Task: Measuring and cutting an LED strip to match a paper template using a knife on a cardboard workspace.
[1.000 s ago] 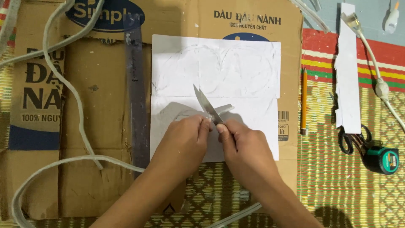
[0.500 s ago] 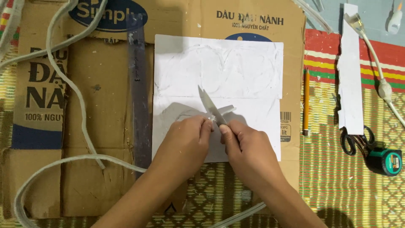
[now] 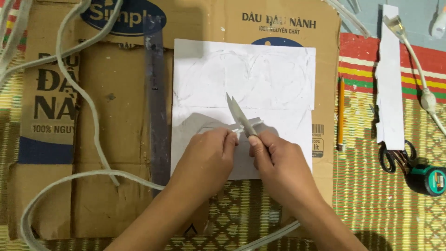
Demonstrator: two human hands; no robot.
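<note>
The right hand [image 3: 278, 160] was clenched around the handles of a pair of small grey snips [image 3: 241, 116], whose pointed blades stuck up and away from the knuckles, tilted toward the upper left. The left hand [image 3: 206, 158] was curled just beside it, its fingertips pinching a narrow pale strip [image 3: 239, 126] that ran across to the snips; whether the blades were biting into that strip could not be told. Both hands lay over the lower half of a white sheet [image 3: 278, 121], which itself rested on a flattened brown cardboard box [image 3: 121, 116] printed with blue and dark lettering. Faint curved pencil lines showed on the upper half of the sheet. Along the sheet's left edge lay a long dark ruler [image 3: 157, 116], running from the top of the cardboard down toward the left forearm. A thick pale cord [image 3: 88, 116] looped over the left part of the cardboard and curved back under the forearms. Right of the cardboard, on a woven striped mat [image 3: 367, 186], a yellow pencil [image 3: 340, 114] lay upright in the view, just off the box's edge. Farther right sat a long white paper strip [image 3: 389, 93], with black-handled scissors [image 3: 395, 158] partly under its lower end and a green and black tape measure [image 3: 429, 179] touching them. A white cable with an inline switch [image 3: 425, 97] ran down the far right edge
</note>
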